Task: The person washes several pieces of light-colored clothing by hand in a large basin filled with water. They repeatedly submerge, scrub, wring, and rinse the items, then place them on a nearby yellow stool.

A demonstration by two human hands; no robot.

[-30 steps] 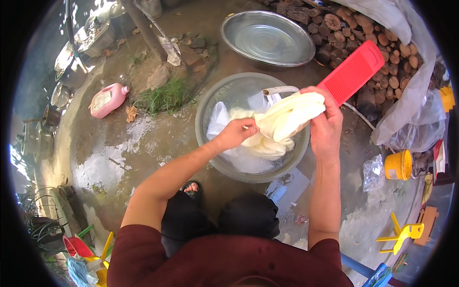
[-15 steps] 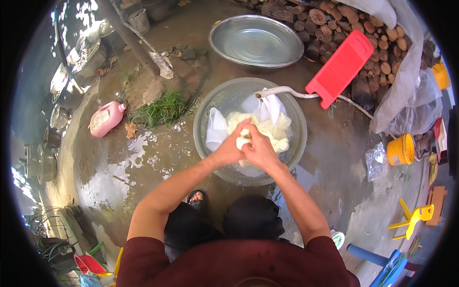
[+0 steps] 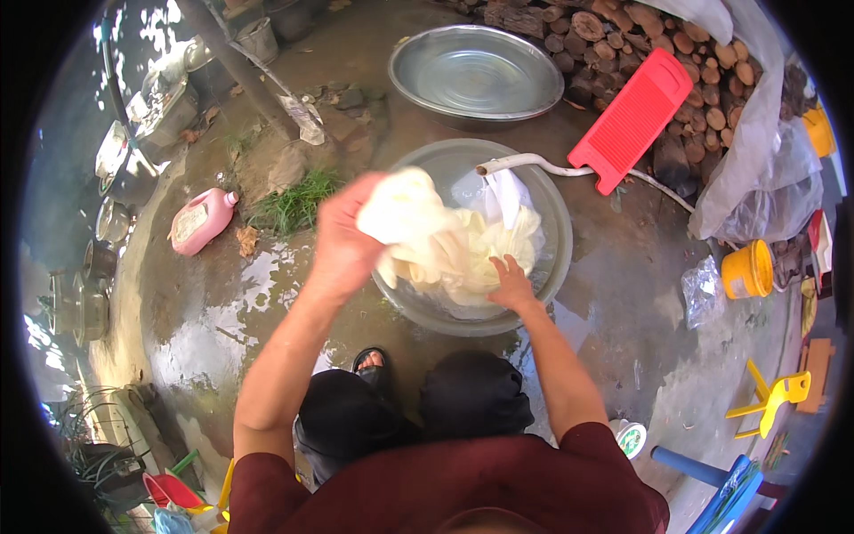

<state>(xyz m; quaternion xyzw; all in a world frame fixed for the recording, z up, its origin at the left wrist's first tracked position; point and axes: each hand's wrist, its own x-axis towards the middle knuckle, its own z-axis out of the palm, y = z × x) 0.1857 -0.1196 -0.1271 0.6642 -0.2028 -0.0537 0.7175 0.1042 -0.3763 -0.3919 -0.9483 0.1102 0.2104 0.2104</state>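
Right of the jug [image 3: 203, 221], a basin [image 3: 485, 325] holds cloth [image 3: 513, 238].

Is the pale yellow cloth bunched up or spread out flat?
Bunched: the left hand holds gathered cloth up, and more lies in loose folds in the grey basin.

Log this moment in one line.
left grip: holds yellow cloth; right grip: open, at yellow cloth; basin: holds white cloth; red washboard: outside basin
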